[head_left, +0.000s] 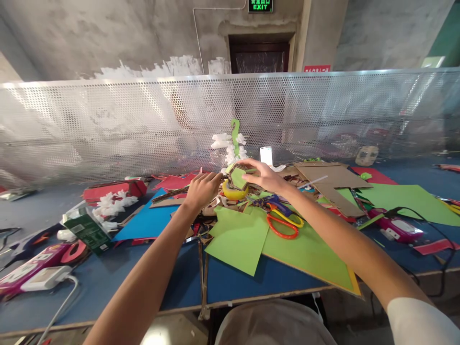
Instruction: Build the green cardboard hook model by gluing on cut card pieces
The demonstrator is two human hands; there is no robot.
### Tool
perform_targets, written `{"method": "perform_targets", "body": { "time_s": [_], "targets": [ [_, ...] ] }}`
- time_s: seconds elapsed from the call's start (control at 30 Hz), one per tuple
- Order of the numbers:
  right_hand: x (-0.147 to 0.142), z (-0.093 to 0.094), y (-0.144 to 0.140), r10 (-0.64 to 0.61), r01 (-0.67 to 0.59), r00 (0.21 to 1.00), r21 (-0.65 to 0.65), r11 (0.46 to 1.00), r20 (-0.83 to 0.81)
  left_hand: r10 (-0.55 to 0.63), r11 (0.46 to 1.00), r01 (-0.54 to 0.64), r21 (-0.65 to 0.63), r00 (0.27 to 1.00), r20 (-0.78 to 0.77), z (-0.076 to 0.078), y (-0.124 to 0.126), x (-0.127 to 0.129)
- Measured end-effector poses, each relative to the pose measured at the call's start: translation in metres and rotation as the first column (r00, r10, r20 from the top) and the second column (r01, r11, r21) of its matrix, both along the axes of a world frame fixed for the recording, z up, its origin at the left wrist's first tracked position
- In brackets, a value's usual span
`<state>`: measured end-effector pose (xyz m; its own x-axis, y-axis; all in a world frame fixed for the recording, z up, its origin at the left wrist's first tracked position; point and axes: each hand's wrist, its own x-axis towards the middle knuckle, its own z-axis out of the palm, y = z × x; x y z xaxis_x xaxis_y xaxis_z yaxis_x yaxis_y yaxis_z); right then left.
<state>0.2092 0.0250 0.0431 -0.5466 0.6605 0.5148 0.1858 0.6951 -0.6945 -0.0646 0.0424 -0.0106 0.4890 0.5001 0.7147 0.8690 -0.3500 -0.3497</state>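
While the right hand [264, 176] pinches the green-faced cardboard hexagon [237, 177] and the left hand [201, 188] closes on a thin stick [172, 193], assembly looks midway, scraps crowding the tabletop [108, 282].

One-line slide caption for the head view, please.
Both hands, left hand and right hand, hold a green-faced cardboard piece above scissors.

A craft workshop: blue worktable [108, 282] littered with coloured paper [240, 239] (scissors [283, 221] too), bare concrete walls [108, 33].
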Motion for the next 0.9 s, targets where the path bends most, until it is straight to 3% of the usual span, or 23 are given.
{"method": "perform_targets", "body": {
  "time_s": [0.37,0.53,0.9],
  "targets": [
    [-0.0014,-0.001,-0.0021,-0.015,0.015,1.0,0.008,1.0,0.022,-0.022,0.999,0.023,-0.022,0.998,0.062,0.0001,-0.0006,0.0004],
    [-0.0033,-0.0022,-0.0001,0.026,-0.027,1.0,-0.065,0.997,-0.016,-0.009,1.0,0.01,-0.014,0.999,0.032,-0.0001,-0.0001,-0.0007],
    [-0.0031,-0.0044,0.0032,0.03,-0.03,1.0,-0.049,0.998,-0.006,-0.007,1.0,0.007,-0.012,1.0,0.007,-0.0003,0.001,-0.0016]
  ]
}}
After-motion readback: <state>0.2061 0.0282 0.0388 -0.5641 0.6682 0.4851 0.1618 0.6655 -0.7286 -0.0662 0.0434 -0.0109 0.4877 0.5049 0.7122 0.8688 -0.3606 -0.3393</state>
